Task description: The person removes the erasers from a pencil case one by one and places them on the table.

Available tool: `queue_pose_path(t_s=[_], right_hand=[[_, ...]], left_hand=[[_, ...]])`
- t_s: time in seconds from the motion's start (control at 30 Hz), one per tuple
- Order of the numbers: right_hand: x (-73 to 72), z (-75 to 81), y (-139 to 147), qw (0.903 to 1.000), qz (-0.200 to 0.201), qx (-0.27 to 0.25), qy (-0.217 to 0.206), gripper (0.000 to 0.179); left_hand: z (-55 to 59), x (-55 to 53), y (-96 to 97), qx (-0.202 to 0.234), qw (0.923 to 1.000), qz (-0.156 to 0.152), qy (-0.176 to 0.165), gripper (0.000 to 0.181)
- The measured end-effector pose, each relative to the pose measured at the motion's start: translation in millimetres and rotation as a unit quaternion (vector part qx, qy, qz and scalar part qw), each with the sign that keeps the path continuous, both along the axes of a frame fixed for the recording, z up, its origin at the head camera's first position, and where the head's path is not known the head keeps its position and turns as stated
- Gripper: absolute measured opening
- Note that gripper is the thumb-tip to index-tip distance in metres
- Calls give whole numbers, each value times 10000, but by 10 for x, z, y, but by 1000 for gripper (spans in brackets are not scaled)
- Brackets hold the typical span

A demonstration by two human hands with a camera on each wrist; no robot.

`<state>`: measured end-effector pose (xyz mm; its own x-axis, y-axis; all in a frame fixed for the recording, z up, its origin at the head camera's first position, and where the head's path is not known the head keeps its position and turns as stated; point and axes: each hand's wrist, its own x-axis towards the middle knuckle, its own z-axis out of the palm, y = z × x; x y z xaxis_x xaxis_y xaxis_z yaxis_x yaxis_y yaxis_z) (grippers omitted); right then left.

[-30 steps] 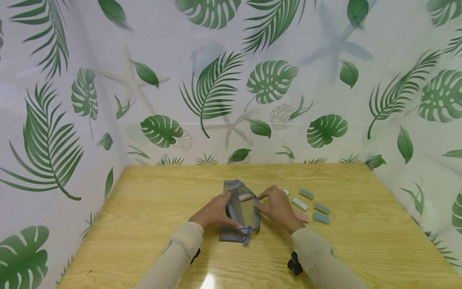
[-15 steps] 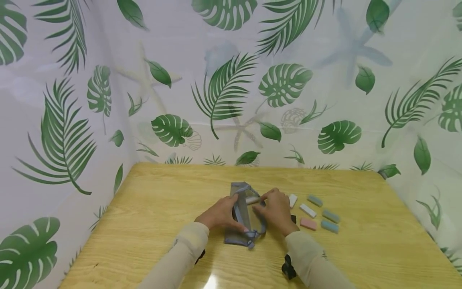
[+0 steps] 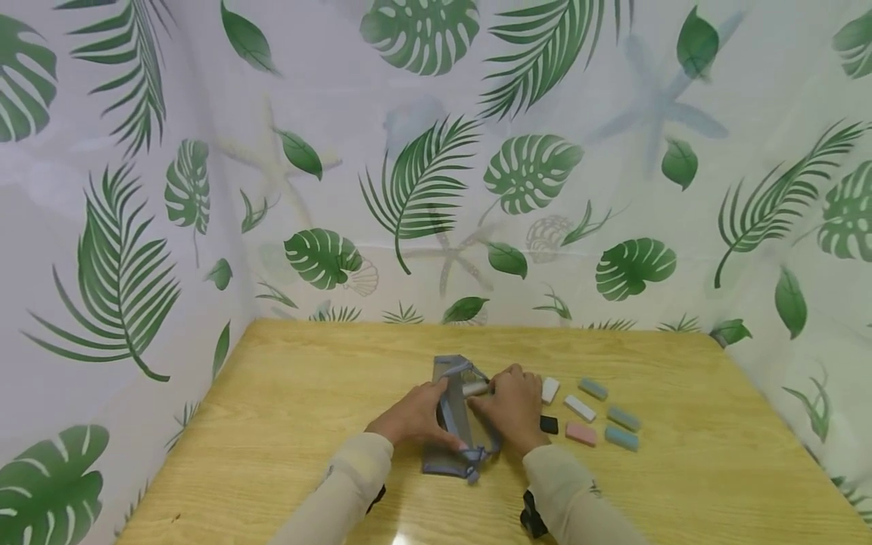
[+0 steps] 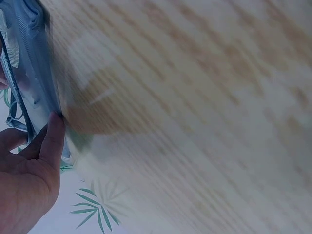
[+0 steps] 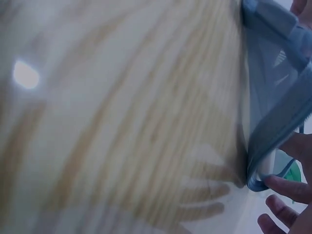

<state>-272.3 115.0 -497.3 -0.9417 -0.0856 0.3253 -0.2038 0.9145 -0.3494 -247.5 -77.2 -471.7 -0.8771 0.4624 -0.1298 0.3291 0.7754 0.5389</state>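
A blue-grey zip pouch point(image 3: 441, 463) with a see-through panel lies on the table, its mouth spread between both hands. My left hand point(image 3: 414, 416) grips its left side, thumb near the front end and fingers at the back. On the pouch's right side, my right hand point(image 3: 515, 406) pinches the edge of the opening. A white roll-like piece point(image 3: 474, 388) shows inside the pouch, close to the right fingertips. The left wrist view shows fingertips pressed to the pouch's blue fabric point(image 4: 34, 53). In the right wrist view, the thumb is partly hidden behind the blue trim point(image 5: 278, 117).
Right of the hands lie several small blocks: a black block point(image 3: 548, 425), a pink block point(image 3: 581, 434), a blue block point(image 3: 622, 437), white blocks point(image 3: 580, 409) and grey-blue ones point(image 3: 593, 389). Leaf-printed sheeting point(image 3: 422, 288) stands behind the wooden table point(image 3: 306, 378).
My right hand has shifted left over the pouch opening, its thumb farther inward, uncovering the black block. My left hand keeps its hold. The whole view has shifted slightly.
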Motion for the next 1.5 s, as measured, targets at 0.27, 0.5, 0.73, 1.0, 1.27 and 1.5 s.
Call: queue_pose_path(t_s=[0.27,0.5,0.73,1.0,1.27,1.5], right_hand=[[13,-30,-63,9992,-299,223,160,52],[18,-52,-91,9985,-408,217,285,55],[69,-100,-91,9982,-420,286,311,55],[28,-83,-98,9968,-452,393,538,56],[32,-99,-111,9972,-443,303,512,57],[54,-75,-110,9976,-416,262,490,53]], left_hand=[[-7,13,8,16,10000,-2,34,119],[-32,7,2,87,9999,-10,133,120],[-77,38,13,99,9999,-8,25,120],[-53,4,19,76,9998,-34,178,121],[-57,30,16,113,9998,-9,162,122],[-42,29,31,64,9999,66,85,121]])
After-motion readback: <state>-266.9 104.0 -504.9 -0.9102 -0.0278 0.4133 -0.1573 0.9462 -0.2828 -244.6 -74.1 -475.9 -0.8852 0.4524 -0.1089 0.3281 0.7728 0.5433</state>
